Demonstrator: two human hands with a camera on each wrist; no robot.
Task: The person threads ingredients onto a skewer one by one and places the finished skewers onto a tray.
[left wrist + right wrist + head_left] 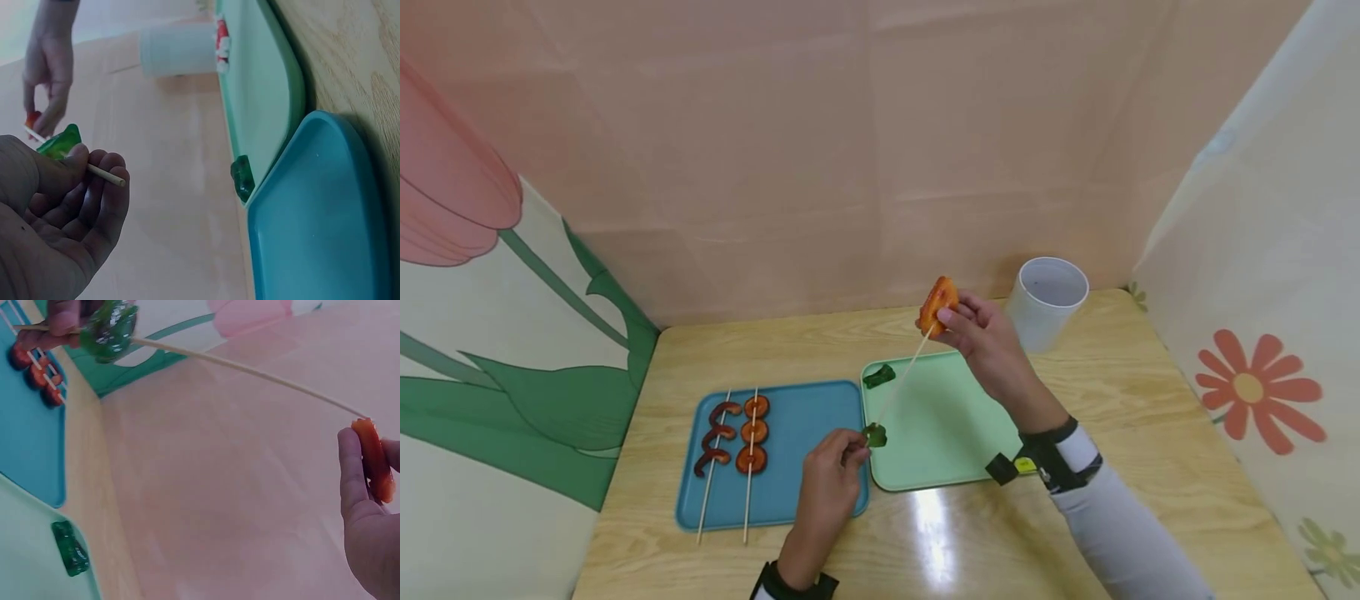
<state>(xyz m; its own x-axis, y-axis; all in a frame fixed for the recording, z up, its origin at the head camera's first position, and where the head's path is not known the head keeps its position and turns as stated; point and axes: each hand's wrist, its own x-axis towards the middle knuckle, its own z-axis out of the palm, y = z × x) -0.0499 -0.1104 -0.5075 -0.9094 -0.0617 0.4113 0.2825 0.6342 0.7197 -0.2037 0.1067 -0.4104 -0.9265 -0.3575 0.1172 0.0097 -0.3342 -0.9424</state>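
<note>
In the head view my left hand (829,482) pinches a wooden skewer (901,382) near its lower end. A glossy green pepper-like piece (876,435) is threaded on it beside those fingers. My right hand (994,357) pinches an orange, ridged food piece (939,303) at the skewer's upper end. The right wrist view shows the skewer's tip (362,416) meeting that orange piece (375,462); how far it goes in is hidden. The skewer slants up over a light green tray (955,433), where another dark green piece (879,376) lies at the far left corner.
A blue tray (805,408) on the left holds a skewer of curled brown pieces (718,432) and one of round reddish slices (754,431). Behind the green tray stands a white cup (1037,317). Something red and white (222,45) lies on the green tray.
</note>
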